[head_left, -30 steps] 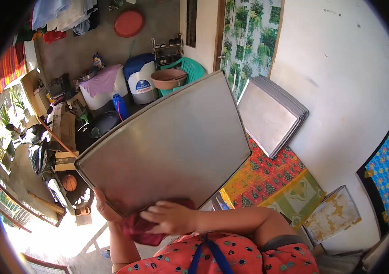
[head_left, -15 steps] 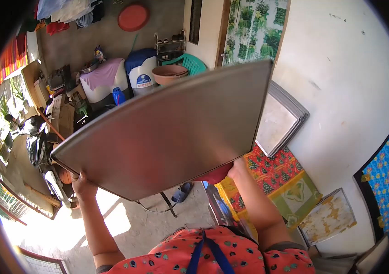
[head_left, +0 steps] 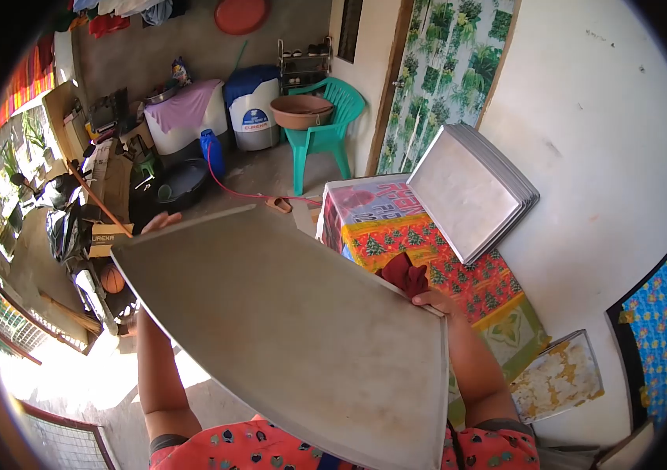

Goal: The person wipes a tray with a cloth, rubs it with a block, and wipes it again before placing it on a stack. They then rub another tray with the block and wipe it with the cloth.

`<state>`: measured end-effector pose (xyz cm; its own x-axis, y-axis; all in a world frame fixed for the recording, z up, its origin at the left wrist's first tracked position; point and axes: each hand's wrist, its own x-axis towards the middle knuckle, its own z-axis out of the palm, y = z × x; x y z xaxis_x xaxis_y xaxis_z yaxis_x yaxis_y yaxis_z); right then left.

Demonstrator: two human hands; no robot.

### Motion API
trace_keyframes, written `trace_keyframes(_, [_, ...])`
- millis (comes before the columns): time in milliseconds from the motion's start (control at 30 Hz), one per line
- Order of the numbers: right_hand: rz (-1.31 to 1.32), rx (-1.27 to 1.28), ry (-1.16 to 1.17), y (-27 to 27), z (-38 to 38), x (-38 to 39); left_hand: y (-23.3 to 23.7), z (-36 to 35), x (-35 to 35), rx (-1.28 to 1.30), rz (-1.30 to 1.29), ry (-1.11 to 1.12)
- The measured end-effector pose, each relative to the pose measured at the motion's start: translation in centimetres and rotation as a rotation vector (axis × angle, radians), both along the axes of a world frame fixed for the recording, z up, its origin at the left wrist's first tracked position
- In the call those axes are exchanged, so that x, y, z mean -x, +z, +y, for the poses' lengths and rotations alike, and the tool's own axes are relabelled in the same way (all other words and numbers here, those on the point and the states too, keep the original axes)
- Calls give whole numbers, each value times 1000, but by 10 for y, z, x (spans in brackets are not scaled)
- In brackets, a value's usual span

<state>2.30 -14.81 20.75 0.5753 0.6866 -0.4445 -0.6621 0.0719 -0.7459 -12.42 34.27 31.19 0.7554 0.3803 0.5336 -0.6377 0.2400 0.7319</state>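
I hold a large, flat metal baking tray [head_left: 294, 329] tilted in front of my chest, its broad dull grey surface facing me. My left hand [head_left: 160, 223] grips the far left corner; its fingers show past the edge, and the tray hides the rest. At the right edge, my right hand [head_left: 437, 301] is closed on the rim with the thumb on top. A crumpled dark red cloth [head_left: 404, 274] is bunched at that hand, against the tray's edge. Just beyond, a stack of similar trays [head_left: 466, 196] leans against the white wall.
The stack rests on a table with a Christmas-tree patterned cover [head_left: 420, 243]. A stained board [head_left: 560, 376] leans against the wall below. Further back are a green plastic chair [head_left: 322, 141] bearing a brown basin [head_left: 301, 108], a washing machine [head_left: 255, 117] and a black tub [head_left: 185, 184].
The tray has swung from raised, underside-like face showing, to lower and tilted toward my body. My left hand has moved up to its far corner. The red cloth now shows more fully.
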Motion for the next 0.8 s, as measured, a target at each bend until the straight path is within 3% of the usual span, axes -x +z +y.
trace_keyframes(33, [67, -46, 4, 3, 4, 5, 7, -24, 1, 211, 85, 40])
trace_keyframes(100, [-27, -179, -196, 37, 14, 43, -60, 11, 2, 566, -156, -529])
trace_keyframes(167, [-56, -226, -315, 49, 13, 53, -17, -77, 47, 460, -1, -377])
trace_keyframes(200, [-32, -204, -328, 38, 1, 47, -8, -109, 54, 544, -43, -411])
trace_keyframes(233, [-7, -178, -339, 22, -14, 39, -13, -128, 61, 654, 56, -319])
trace_keyframes(267, [16, -144, -346, 9, -31, 29, -46, -131, 59, 545, 69, -264])
trace_keyframes(300, [40, -102, -348, -3, -49, 18, -21, -154, 59, 663, 269, -347])
trace_keyframes(367, [25, -31, -312, -18, -72, -13, -19, -154, 36, 772, 551, -438])
trace_keyframes(433, [-49, -6, -239, -16, -71, -62, -33, -135, -14, 742, 588, -427])
trace_keyframes(500, [-573, 41, -279, 53, -37, -64, -32, -123, -55, 768, 607, -439])
trace_keyframes(567, [-752, 249, -429, 69, -38, -95, -52, -115, -77, 815, 542, -524])
trace_keyframes(600, [-1026, 322, -517, 74, -39, -107, -62, -109, -93, 832, 502, -571])
trace_keyframes(667, [-1055, 391, -697, 100, -30, -100, -81, -103, -103, 796, 412, -486])
trace_keyframes(800, [-952, -100, -793, 132, 24, -56, -81, -103, -105, 730, 246, -465])
